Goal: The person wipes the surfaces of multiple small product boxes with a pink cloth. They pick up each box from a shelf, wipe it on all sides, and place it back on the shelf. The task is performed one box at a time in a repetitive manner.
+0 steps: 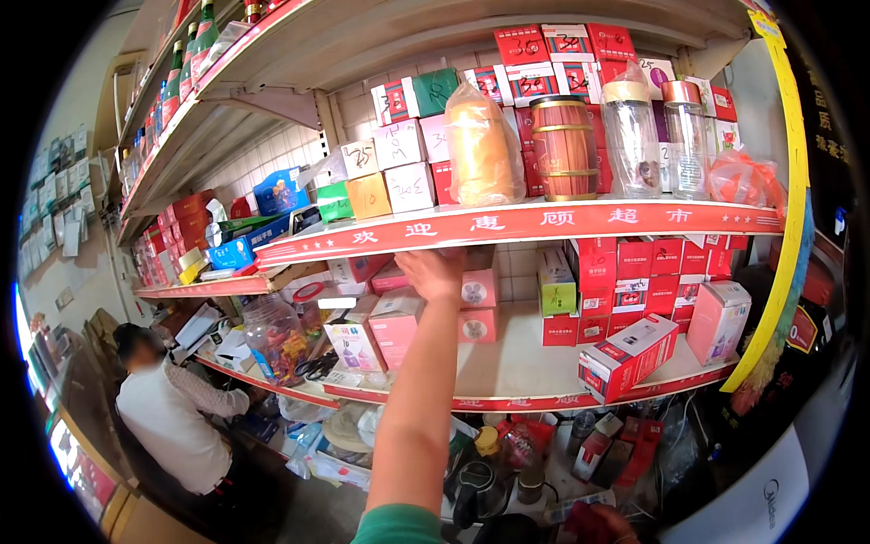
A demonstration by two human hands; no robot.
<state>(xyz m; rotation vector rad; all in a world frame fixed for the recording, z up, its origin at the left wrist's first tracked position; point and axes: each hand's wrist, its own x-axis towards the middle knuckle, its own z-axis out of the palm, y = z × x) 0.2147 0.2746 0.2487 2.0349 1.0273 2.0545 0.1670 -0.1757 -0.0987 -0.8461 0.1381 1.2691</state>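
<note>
My left hand (432, 272) reaches up into the middle shelf, from a green sleeve below. Its fingertips are hidden under the red edge strip (516, 223) of the shelf above, so what it touches cannot be told. Beside and behind the wrist stand pink boxes (396, 326) and stacked pink boxes with a rabbit face (478, 325). Low at the right, my right hand (614, 525) is partly in view, its fingers closed on a dark red object (586, 522). A red and white cup box (629, 357) lies slanted over the shelf's front edge.
Above are a wrapped orange container (481, 153), a barrel-shaped canister (564, 149) and glass bottles (685, 143). A plastic jar (272, 336) and scissors (315, 368) stand left. Below is a glass kettle (478, 486). Another person (173, 415) stands at the lower left.
</note>
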